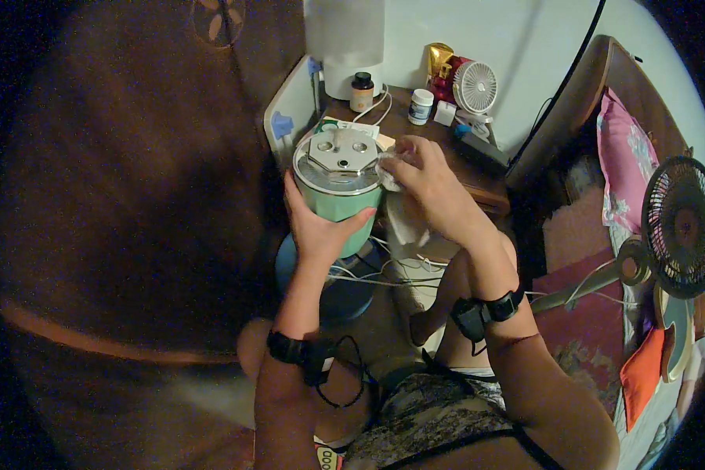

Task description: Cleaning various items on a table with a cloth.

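Observation:
A mint-green faceted canister [346, 202] is held up in front of me, tilted so its top faces me. Its silvery round lid carries an octagonal metal plate [343, 154] with two round recesses and a small dark hole. My left hand [323, 226] grips the canister from the left and below, the thumb across its front. My right hand [426, 182] pinches a crumpled white tissue or cloth [390, 173] against the right rim of the lid. Below that hand hangs a pale cloth-like piece [408, 217]; whether it joins the tissue I cannot tell.
Behind the canister, a brown wooden bedside table [396, 120] bears a dark-capped bottle [362, 93], a white bottle [420, 107] and a small white fan [476, 88]. A blue round stool or base [352, 305] and loose cables [382, 279] lie below. A black fan [678, 226] stands at right.

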### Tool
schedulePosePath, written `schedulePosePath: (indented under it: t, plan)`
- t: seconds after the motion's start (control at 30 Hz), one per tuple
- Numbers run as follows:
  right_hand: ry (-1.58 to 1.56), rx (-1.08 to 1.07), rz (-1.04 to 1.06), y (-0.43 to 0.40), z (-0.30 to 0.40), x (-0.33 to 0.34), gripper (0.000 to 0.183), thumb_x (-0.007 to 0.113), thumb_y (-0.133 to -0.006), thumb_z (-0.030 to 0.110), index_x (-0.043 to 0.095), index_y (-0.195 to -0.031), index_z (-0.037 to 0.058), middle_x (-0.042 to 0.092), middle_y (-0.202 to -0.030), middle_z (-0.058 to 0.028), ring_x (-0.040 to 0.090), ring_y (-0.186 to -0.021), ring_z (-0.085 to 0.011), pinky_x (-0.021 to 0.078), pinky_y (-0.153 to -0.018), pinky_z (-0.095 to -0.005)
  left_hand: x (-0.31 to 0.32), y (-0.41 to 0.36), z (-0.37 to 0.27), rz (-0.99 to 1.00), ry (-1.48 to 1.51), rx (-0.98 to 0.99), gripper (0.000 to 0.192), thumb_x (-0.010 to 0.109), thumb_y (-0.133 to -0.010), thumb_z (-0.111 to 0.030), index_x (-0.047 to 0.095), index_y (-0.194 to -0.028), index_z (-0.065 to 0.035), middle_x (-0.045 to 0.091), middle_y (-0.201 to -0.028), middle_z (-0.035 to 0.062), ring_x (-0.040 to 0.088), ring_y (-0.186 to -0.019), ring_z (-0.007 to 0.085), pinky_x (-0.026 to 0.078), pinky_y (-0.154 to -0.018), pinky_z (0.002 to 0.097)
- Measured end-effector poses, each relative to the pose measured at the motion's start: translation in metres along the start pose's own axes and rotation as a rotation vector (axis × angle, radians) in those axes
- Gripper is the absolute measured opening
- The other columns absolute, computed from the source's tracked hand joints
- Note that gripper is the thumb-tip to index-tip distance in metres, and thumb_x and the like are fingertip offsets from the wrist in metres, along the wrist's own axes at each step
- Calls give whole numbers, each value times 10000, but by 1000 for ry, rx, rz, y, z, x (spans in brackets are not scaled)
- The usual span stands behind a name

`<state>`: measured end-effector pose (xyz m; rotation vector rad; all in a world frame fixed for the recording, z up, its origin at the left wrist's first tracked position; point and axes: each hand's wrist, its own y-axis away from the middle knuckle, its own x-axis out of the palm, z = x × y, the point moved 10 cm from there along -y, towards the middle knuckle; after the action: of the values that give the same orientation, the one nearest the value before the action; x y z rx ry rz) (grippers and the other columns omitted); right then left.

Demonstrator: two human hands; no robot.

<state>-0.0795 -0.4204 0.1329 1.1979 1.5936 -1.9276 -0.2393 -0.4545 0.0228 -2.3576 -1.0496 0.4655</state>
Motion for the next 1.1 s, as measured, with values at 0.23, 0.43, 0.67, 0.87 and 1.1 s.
schedulePosePath:
  t: [0.23, 0.43, 0.67, 0.87, 1.1]
  plan:
    - [53, -23, 217, -1, -9, 8, 255, 528, -782, 70, 659, -995, 117, 574, -985, -107, 552, -962, -316, 480, -811, -384, 8, 7, -16, 73, -110, 2, 1243, 917, -429, -245, 188, -1404, 6, 406, -1341, 227, 410, -1241, 358, 333, -1049, 419]
    - [-102, 209, 25, 5, -20, 5, 238, 561, -768, 75, 582, -1005, 77, 612, -1005, -114, 557, -973, -337, 454, -811, -434, 6, 5, -23, 54, -177, 0, 1283, 927, -421, -304, 171, -1405, 21, 376, -1364, 237, 386, -1259, 359, 313, -1060, 425]
    - [-706, 143, -94, 27, -36, 22, 367, 683, -735, 40, 675, -1087, 142, 311, -1440, -186, 225, -1369, -334, 200, -1107, -402, 7, 6, -15, 56, -60, -27, 1282, 926, -430, -308, 167, -1406, 31, 379, -1365, 240, 392, -1259, 347, 317, -1061, 417]
    - [-533, 171, -31, 24, -36, 17, 349, 641, -729, -31, 681, -1042, 119, 508, -1125, -144, 504, -1103, -294, 421, -915, -356, 8, 5, -13, 62, -117, 12, 1264, 920, -436, -291, 174, -1405, 29, 388, -1359, 237, 393, -1260, 355, 323, -1056, 422]
    - [-111, 4, -59, 1, 35, 1, 306, 594, -704, 34, 657, -988, 127, 575, -890, -101, 563, -859, -306, 482, -727, -366, 7, 5, -18, 18, -226, 14, 1175, 887, -466, -263, 219, -1413, -69, 385, -1349, 217, 377, -1225, 414, 323, -1028, 480]
